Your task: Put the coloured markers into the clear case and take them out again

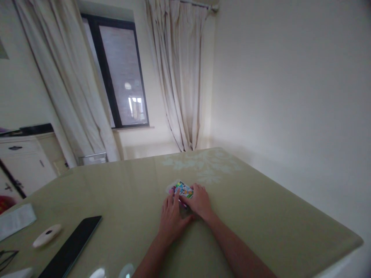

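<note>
A small flat piece with a bright multicoloured print, perhaps a card or packet, lies on the table in front of me. A pale, see-through edge shows at its far left. My left hand rests at its left side, fingers stretched out and thumb spread toward the right, the index fingertip touching the print. My right hand grips its right side, thumb on the near edge and fingers curled round the far right corner. Under my hands a darker, partly hidden part shows; I cannot make it out.
The greenish glossy table has a pale floral pattern at its far corner. On the left lie a long black flat object, a white oval object, a pale folded sheet and dark thin frames. A wall borders the right side.
</note>
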### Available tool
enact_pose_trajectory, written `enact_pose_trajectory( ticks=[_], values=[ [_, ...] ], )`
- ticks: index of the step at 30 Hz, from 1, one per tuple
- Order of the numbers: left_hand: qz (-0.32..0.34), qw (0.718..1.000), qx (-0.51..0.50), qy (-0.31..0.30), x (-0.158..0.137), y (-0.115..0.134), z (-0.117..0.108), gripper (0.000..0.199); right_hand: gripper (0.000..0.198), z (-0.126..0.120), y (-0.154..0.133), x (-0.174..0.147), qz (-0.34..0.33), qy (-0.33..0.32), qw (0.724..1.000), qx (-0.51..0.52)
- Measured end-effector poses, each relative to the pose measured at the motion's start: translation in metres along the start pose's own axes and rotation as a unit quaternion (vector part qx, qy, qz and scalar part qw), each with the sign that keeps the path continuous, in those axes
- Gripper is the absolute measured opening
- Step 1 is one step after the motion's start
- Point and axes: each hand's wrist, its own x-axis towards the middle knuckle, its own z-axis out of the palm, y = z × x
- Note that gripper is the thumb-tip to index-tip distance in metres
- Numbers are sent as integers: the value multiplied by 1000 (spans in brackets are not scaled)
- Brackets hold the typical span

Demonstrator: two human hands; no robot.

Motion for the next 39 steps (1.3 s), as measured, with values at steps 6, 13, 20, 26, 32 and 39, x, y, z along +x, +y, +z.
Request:
enact_pose_trajectory(
  ticks=[6, 13, 20, 26, 32, 39],
  values=[
    [-27, 995, 57, 83, -3, -8, 5, 65, 26, 6, -1, -12, 12, -89, 979, 185],
    [-49, 998, 13, 27, -1, -15, -23, 69, 31, 2, 3, 1, 112, -139, 884, 432],
    [19, 994, -106, 3, -6, -8, -35, 64, 50, 3, -8, -10, 85, -196, 854, 474],
    [6, 997, -71, -10, -9, 2, -29, 69, 52, -5, -5, -9, 46, -183, 876, 443],
    [-8, 998, -45, -32, -8, 2, -32, 71, 52, -11, -7, -12, 30, -190, 895, 402],
    [-20, 999, -21, -32, -10, 9, -33, 68, 47, -12, -12, -15, 48, -156, 901, 401]
  ],
)
